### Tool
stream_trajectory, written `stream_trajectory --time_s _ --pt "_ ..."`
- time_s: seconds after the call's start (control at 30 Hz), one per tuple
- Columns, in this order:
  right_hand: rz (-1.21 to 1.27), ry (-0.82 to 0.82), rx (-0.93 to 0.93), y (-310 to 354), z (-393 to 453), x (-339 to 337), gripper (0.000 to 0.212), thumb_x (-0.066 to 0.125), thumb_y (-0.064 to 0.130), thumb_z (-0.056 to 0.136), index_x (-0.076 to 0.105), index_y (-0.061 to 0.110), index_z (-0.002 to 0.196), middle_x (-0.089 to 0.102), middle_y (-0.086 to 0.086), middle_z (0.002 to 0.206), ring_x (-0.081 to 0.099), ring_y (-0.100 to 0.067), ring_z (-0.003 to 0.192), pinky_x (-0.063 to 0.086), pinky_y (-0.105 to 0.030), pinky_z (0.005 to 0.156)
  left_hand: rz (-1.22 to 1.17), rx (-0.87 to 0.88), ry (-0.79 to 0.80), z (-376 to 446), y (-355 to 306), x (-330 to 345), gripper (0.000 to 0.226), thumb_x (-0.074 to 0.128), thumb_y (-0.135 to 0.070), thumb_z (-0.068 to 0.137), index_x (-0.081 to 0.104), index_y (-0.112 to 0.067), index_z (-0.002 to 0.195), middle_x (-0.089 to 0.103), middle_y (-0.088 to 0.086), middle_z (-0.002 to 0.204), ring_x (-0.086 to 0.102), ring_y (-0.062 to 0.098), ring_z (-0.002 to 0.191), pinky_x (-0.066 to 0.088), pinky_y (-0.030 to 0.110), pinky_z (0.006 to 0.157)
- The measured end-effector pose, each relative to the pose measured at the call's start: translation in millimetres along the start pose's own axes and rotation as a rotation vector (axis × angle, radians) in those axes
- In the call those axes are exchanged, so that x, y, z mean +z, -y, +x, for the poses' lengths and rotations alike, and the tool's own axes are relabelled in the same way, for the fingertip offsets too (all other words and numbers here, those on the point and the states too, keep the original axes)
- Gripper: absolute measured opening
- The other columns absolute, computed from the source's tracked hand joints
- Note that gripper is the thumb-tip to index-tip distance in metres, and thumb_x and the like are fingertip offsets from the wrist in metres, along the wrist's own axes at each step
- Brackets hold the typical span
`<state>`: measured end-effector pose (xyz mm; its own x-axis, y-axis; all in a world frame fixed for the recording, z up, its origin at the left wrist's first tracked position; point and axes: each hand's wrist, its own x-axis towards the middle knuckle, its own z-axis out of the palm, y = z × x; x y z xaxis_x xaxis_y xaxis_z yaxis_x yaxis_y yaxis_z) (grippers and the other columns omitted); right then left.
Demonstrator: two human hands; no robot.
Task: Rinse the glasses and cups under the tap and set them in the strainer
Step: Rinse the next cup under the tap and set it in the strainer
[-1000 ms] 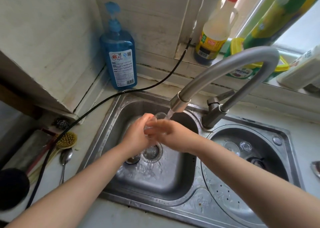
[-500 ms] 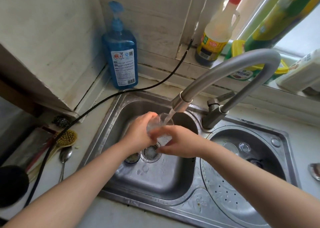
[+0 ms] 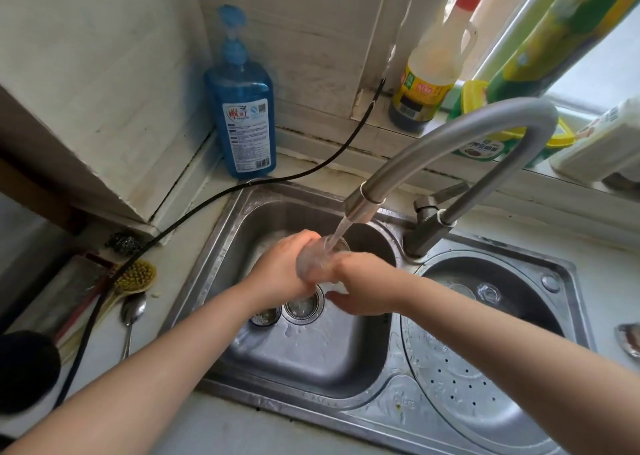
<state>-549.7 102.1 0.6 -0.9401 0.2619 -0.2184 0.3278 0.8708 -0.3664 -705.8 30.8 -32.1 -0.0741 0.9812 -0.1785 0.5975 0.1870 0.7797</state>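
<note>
Head cam: lots sitting around the sink (image 3: pixel 214 246). A blue soap pump bottle (image 3: pixel 242 108) is standing at the far left corner, a black cable (image 3: pixel 194 212) is running across the counter, and a brush (image 3: pixel 136 276) and spoon (image 3: pixel 131 314) are lying on the left. A vinegar bottle (image 3: pixel 433 73) is sitting on the far sill. The tap (image 3: pixel 450 143) is arching over and pouring water into the glass (image 3: pixel 317 259), held tilted over the left basin. The left hand (image 3: pixel 280 271) is wrapping around the glass from the left, and the right hand (image 3: pixel 363 281) is gripping its right side, fingers curled. More glassware (image 3: pixel 488 292) is lying in the right strainer basin (image 3: pixel 467 395).
</note>
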Motion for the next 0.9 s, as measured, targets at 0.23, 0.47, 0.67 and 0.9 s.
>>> stream_trajectory --time_s 0.23,0.47,0.67,0.9 --pt "0.773 -0.071 0.367 9 10 -11 0.011 0.066 0.022 0.09 0.073 0.016 0.096 0.072 -0.001 0.088 0.066 -0.006 0.076 0.049 -0.014 0.063 -0.013 -0.193 0.066 -4 0 0 0.056 0.082 -0.032 0.056 0.054 -0.028 0.104 0.066 -0.009 0.091 0.063 0.015 0.086 0.053 0.036 0.075" --pt "0.777 -0.414 0.549 4 12 5 0.037 0.058 0.042 0.092 0.068 0.007 0.082 0.067 -0.01 0.073 0.057 -0.011 0.061 0.046 -0.025 0.06 -0.624 -0.413 0.287 -20 -15 -1 0.037 0.069 -0.033 0.083 0.051 -0.029 0.115 0.065 -0.009 0.098 0.065 0.0 0.081 0.05 0.01 0.062" --pt "1.127 -0.532 0.695 2 14 15 0.027 0.053 0.029 0.097 0.066 0.015 0.079 0.061 0.005 0.068 0.057 -0.003 0.062 0.045 -0.015 0.062 -1.233 -0.634 0.464 -23 -10 8 0.055 0.05 -0.06 0.086 0.062 -0.013 0.11 0.064 0.014 0.085 0.063 0.025 0.073 0.055 0.038 0.07" --pt "0.816 -0.295 0.511 8 11 -2 0.044 0.057 0.045 0.092 0.068 0.012 0.065 0.063 0.006 0.05 0.057 0.0 0.046 0.046 -0.012 0.058 -0.802 -0.592 0.233 -22 -20 11 0.064 0.02 -0.062 0.096 0.064 -0.018 0.112 0.072 0.016 0.094 0.07 0.03 0.085 0.057 0.032 0.072"
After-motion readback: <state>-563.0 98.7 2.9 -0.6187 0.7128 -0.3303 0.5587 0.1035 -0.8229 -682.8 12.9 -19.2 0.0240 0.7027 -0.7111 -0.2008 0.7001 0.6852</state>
